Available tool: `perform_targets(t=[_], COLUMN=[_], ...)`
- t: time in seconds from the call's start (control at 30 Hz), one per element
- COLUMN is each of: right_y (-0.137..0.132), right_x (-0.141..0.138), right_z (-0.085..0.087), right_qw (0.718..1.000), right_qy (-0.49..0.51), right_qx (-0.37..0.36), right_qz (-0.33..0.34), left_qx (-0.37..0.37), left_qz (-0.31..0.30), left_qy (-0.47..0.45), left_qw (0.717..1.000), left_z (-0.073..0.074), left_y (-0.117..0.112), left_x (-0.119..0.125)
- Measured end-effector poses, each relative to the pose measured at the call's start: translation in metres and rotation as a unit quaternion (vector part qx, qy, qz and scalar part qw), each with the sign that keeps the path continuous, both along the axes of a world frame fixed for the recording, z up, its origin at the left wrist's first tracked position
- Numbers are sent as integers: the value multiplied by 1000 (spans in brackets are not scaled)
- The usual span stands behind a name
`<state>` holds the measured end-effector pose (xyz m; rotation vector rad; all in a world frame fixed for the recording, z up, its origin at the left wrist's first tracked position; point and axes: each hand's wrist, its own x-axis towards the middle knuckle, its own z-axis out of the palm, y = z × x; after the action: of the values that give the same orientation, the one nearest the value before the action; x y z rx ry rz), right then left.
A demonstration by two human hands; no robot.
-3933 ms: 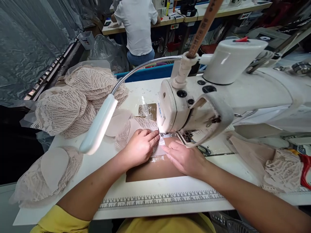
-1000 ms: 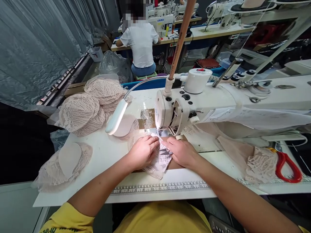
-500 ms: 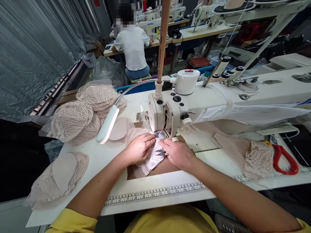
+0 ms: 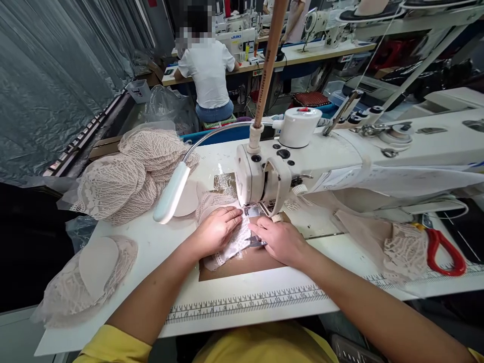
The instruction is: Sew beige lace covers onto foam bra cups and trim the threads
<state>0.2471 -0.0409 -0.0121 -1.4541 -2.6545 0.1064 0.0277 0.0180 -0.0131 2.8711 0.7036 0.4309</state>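
Holding the lace piece (image 4: pixel 237 241) below the sewing machine (image 4: pixel 245 174), its near end now swung left.
The snips (image 4: pixel 255 243), whose blades lay across the lace a moment ago, now show at its right edge, so I judge that edge freer between my hands. My left hand (image 4: pixel 217 229) lies flat on it, fingers together; whether it pinches, I can't tell. My right hand (image 4: pixel 282 239) curls round the snips over the brown sheet (image 4: pixel 245 265). Far left sit stacked lace pieces (image 4: pixel 109 184).
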Motion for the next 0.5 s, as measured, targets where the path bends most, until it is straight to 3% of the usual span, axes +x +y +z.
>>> perform_targets(t=[0.17, 0.5], right_y=[-1, 0], right_x=[2, -3], right_z=[0, -5], right_qw=[1000, 1000], right_qy=[-7, -9], right_qx=[-1, 28], right_qz=[18, -8], left_qx=[-12, -16], left_qz=[-1, 18], left_qy=[-7, -24], left_qw=[1000, 999], left_z=[-3, -7], left_y=[-2, 2], left_x=[-2, -1])
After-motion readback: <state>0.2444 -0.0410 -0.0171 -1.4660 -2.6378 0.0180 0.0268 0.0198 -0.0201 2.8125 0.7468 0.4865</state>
